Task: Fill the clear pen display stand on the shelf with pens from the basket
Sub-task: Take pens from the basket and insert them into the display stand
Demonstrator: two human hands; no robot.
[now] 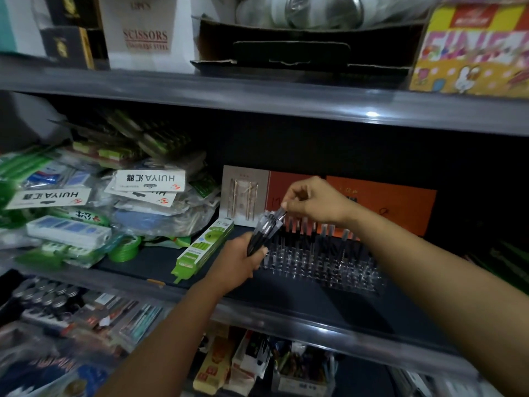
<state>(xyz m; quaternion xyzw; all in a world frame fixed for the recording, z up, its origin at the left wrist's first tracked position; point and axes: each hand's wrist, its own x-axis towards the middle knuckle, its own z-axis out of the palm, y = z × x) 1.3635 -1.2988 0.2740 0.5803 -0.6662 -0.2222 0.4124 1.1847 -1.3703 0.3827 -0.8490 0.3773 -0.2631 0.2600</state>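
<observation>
On the middle shelf (329, 299), the left hand (239, 260) closes its grip around a bundle of pens (264, 232), long axis tilted up and rightward. Above it, the right hand (313, 200) pinches one pen's top end. Just right of the left grip stands the clear pen display stand (323, 260), partly filled.

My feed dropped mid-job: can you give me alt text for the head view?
The left hand grips a bundle of pens while the right hand pinches the top of one, above a partly filled clear pen stand on a dark shelf. Packaged stationery is piled to the left.
</observation>
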